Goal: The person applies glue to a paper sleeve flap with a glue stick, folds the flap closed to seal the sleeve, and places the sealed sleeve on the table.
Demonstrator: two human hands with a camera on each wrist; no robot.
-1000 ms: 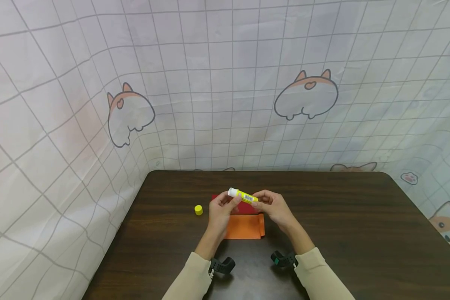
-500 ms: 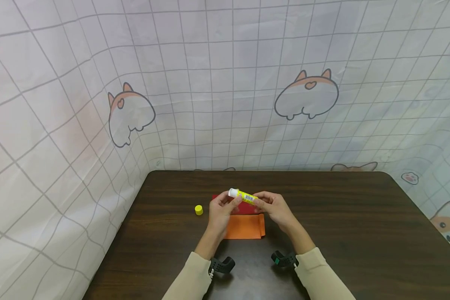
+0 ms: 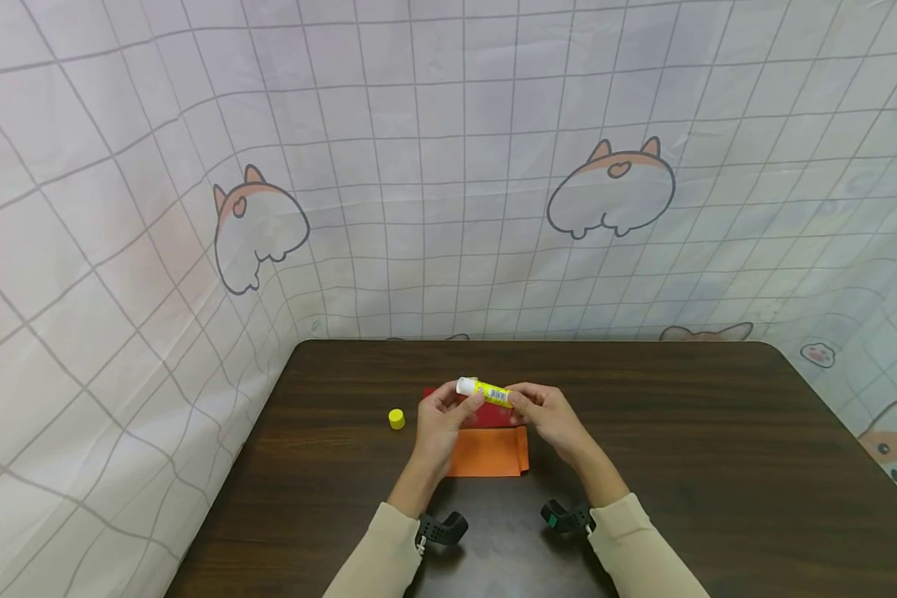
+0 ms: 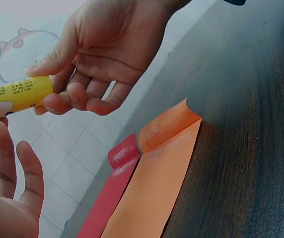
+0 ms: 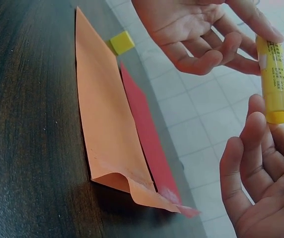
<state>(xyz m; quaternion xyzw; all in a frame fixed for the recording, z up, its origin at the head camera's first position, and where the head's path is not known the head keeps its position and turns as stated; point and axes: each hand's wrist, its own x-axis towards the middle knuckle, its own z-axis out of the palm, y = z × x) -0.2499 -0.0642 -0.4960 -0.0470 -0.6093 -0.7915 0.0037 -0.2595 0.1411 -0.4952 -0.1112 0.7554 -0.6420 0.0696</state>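
Both hands hold a yellow glue stick above the table, its white uncapped end pointing left. My left hand pinches it near the white end with thumb and fingers. My right hand grips the yellow bottom end between thumb and forefinger; the other fingers curl loosely beside it, as the left wrist view shows. Below the hands lie an orange paper piece and, behind it, a red paper piece. Each has a curled-up flap with whitish smears, seen in the left wrist view. A yellow cap stands left of the papers.
Dark wood-grain table extends on both sides of the papers. A white grid-patterned cloth with cartoon dogs hangs behind and to the left. Black bands with small devices sit on both wrists.
The right thumb and fingers have shifted slightly over the bottom end of the glue stick. The left hand, the papers and the cap stay where they were.
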